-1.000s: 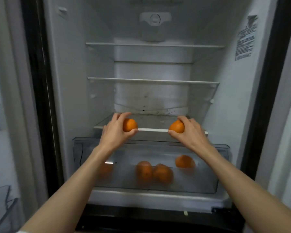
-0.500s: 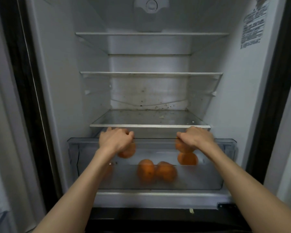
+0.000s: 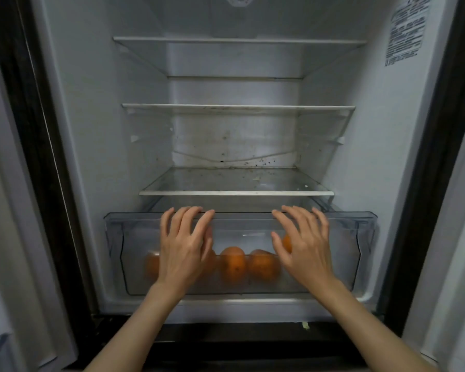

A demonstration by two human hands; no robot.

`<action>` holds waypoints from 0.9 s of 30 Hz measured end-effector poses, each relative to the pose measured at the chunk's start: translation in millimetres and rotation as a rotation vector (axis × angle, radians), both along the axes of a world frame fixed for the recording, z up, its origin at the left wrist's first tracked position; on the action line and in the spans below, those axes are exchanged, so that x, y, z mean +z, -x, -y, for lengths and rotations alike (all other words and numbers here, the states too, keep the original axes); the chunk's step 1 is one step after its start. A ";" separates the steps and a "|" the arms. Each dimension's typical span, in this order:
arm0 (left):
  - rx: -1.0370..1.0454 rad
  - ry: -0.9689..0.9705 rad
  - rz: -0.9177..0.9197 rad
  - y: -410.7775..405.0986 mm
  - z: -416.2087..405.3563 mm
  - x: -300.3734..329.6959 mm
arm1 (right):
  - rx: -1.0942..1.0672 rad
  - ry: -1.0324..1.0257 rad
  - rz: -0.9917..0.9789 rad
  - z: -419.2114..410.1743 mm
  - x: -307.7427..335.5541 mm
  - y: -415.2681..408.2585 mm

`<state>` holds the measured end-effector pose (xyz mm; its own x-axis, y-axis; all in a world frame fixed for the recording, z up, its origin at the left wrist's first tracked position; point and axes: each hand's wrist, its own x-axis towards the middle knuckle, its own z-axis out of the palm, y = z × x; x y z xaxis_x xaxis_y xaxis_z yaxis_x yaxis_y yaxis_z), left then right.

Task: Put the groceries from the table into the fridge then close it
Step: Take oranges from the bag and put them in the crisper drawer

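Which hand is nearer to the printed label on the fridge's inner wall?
Right. The right hand is below the printed label, same side; the left hand is farther across the clear drawer.

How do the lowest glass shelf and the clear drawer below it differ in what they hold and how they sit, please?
The lowest glass shelf holds no groceries, only specks; the clear drawer holds several oranges. The shelf is a flat pane with a white front strip; the drawer is a deep bin. The drawer sticks out further forward than the shelf, and both hands, left and right, are spread in front of it. Both are see-through.
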<state>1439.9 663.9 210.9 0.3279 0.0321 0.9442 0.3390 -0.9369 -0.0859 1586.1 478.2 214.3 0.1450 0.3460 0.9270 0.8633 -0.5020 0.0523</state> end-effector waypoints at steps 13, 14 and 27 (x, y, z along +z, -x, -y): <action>-0.043 0.076 0.118 -15.9 -5.4 9.0 | 0.039 -0.105 0.085 -21.2 -3.7 -21.2; -0.043 0.090 0.100 -16.7 -5.6 10.4 | 0.039 -0.101 0.071 -23.1 -3.2 -23.0; 0.073 0.292 -0.380 -37.0 -19.5 12.2 | -0.138 0.337 -0.206 -38.5 8.5 -46.1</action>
<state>1477.0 683.4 223.2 0.6345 0.3137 0.7064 0.4003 -0.9152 0.0469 1632.2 516.7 222.8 0.3815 0.5899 0.7117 0.7990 -0.5976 0.0670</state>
